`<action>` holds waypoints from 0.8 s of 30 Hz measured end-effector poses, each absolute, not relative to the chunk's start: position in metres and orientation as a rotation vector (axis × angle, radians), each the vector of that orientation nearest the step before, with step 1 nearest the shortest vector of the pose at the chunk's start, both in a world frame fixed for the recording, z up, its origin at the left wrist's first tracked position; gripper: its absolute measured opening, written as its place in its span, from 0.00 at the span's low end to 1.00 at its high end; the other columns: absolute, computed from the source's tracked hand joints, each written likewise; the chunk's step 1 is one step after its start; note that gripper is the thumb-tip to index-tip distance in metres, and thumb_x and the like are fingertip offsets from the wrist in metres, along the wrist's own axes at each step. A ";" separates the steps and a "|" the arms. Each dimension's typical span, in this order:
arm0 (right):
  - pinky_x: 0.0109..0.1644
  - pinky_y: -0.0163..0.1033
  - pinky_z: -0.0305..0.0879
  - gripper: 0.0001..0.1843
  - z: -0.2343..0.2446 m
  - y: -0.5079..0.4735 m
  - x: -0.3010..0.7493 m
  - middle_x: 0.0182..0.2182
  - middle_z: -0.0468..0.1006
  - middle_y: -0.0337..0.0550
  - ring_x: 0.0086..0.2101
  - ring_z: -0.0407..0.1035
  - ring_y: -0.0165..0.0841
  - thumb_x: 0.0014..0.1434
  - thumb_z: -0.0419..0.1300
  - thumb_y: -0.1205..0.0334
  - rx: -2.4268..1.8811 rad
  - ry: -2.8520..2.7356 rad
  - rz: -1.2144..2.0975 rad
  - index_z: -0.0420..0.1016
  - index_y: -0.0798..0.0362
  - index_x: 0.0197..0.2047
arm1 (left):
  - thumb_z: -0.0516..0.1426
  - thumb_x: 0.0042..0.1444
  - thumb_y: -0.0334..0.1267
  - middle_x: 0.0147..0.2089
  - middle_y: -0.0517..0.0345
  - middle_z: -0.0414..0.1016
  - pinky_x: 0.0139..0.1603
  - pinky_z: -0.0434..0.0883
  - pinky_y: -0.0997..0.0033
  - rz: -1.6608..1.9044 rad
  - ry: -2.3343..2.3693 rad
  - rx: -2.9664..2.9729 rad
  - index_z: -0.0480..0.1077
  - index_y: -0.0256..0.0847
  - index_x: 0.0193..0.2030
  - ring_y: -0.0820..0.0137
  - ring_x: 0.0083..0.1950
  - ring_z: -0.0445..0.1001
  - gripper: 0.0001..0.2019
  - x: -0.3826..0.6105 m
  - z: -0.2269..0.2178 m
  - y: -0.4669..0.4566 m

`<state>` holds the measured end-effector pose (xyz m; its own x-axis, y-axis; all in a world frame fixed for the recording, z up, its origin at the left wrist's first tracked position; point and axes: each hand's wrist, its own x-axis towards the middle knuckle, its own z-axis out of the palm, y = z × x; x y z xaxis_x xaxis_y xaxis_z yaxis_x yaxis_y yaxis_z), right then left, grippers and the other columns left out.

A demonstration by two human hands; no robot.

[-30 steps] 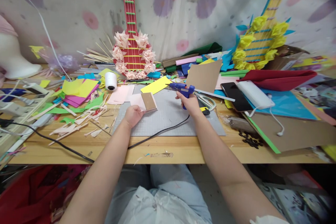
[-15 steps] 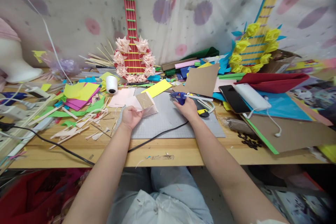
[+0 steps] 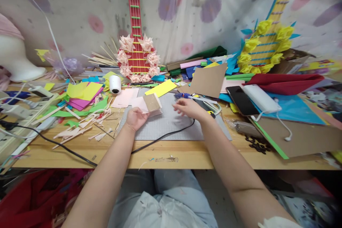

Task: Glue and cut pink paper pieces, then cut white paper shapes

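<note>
My left hand (image 3: 136,118) is closed on the edge of a small pink paper with a brown cardboard piece (image 3: 153,102) on it, held just over the grey cutting mat (image 3: 171,126). To the right, my right hand (image 3: 188,108) hovers with its fingers loosely spread and nothing visible in them. Directly behind it lies a blue glue gun (image 3: 184,96), partly hidden by the hand. A black cord (image 3: 165,135) runs over the mat toward that hand. A yellow and black cutter (image 3: 211,114) lies beside my right wrist, mostly covered.
A yellow paper strip (image 3: 162,87) and pink sheets (image 3: 125,97) lie behind the left hand. Paper scraps (image 3: 80,126) litter the left side. On the right are a phone (image 3: 242,100) and a white power bank (image 3: 262,98). A red paper guitar (image 3: 136,55) stands at the back.
My right hand has let go of the glue gun, and its fingers have opened in front of it. My left hand still holds the pink paper with cardboard. The view has shifted slightly.
</note>
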<state>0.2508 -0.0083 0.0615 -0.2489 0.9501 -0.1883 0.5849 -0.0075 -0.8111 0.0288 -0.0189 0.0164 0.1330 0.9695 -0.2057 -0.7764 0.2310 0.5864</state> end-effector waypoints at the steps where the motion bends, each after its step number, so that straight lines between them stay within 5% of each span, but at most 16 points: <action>1: 0.29 0.32 0.65 0.07 0.057 -0.002 0.242 0.34 0.76 0.44 0.28 0.69 0.28 0.54 0.57 0.58 -1.470 -1.718 1.246 0.69 0.54 0.31 | 0.46 0.31 0.23 0.41 0.49 0.77 0.40 0.73 0.66 1.296 0.620 0.384 0.65 0.33 0.53 0.64 0.43 0.75 0.35 0.029 0.017 -0.019; 8: 0.30 0.31 0.68 0.10 0.031 0.022 0.203 0.24 0.74 0.38 0.25 0.69 0.25 0.43 0.65 0.68 -1.176 -1.051 1.709 0.69 0.55 0.31 | 0.46 0.32 0.23 0.43 0.48 0.77 0.47 0.71 0.62 1.237 0.613 0.446 0.66 0.32 0.52 0.62 0.49 0.73 0.34 0.030 0.018 -0.021; 24: 0.31 0.33 0.66 0.14 0.023 0.021 0.198 0.20 0.71 0.32 0.24 0.69 0.26 0.39 0.62 0.72 -1.174 -0.997 1.584 0.63 0.53 0.31 | 0.48 0.35 0.23 0.48 0.50 0.75 0.55 0.66 0.54 1.240 0.571 0.540 0.65 0.35 0.54 0.59 0.55 0.69 0.33 0.031 0.018 -0.024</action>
